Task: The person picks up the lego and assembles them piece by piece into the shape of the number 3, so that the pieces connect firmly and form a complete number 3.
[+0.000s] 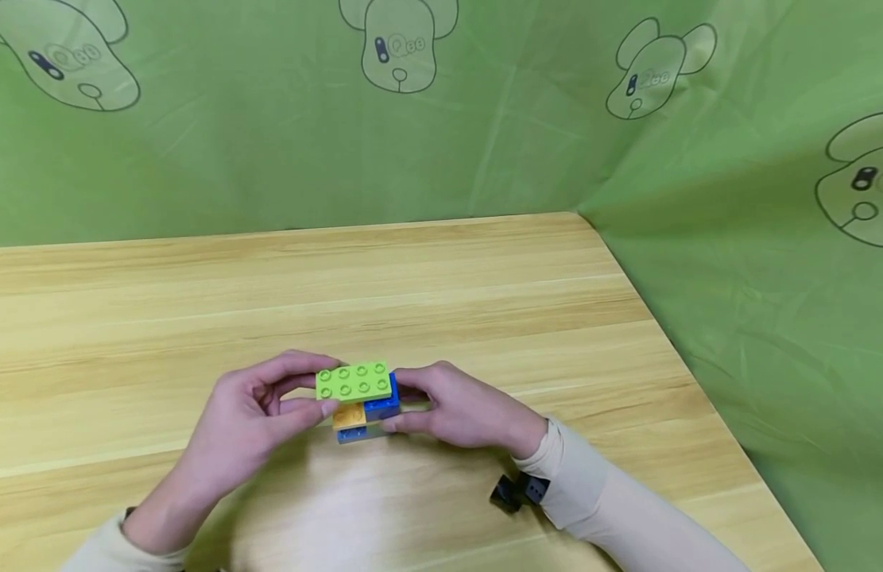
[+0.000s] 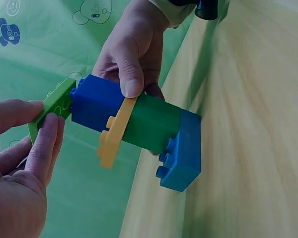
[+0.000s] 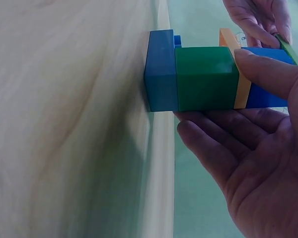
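In the head view my left hand [image 1: 244,421] pinches a lime green plate [image 1: 354,383] with raised studs between thumb and fingers. The plate is over a stack of toy building bricks; some studs beneath it show, and whether it touches them I cannot tell. My right hand [image 1: 462,403] grips the stack from the right side, its thumb near the orange layer. From the top down come a dark blue brick [image 2: 97,101], a thin orange plate [image 2: 114,136], a green brick [image 2: 154,123] and a lighter blue brick [image 2: 188,153]. The orange plate and lowest brick jut out to one side.
The wood-grain table [image 1: 484,294] lies under both hands. Green cloth [image 1: 269,159] printed with bear heads hangs behind it and along the right edge. A black device [image 1: 520,491] is at the right wrist.
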Motion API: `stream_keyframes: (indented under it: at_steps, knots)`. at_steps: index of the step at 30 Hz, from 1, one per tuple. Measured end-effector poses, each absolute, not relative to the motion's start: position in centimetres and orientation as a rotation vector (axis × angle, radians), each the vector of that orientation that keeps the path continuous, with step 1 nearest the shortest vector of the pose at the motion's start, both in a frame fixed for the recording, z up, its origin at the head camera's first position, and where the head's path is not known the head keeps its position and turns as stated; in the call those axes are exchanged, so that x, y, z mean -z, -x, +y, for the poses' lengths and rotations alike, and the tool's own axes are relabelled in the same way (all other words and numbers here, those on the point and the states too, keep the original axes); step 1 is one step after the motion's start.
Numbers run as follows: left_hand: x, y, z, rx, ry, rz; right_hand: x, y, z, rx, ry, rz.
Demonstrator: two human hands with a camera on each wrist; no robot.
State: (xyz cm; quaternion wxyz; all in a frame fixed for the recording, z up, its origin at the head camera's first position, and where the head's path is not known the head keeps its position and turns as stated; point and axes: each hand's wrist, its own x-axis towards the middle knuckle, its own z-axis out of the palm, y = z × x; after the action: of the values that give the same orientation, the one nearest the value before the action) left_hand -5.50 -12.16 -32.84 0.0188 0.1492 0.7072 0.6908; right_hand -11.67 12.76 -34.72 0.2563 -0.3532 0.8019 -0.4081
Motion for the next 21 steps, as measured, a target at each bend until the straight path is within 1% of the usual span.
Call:
stream_keyframes:
  at_steps: [11, 21]
  knots:
    - [33.04, 5.50, -11.80, -2.160, -0.560, 2.170, 34.69, 11.70, 12.72, 1.110, 0.953, 2.175]
    - [33.00, 5.45, -11.71, -2.137, -0.524, 2.182, 34.68, 11.69, 12.67, 1.102, 0.951, 2.179]
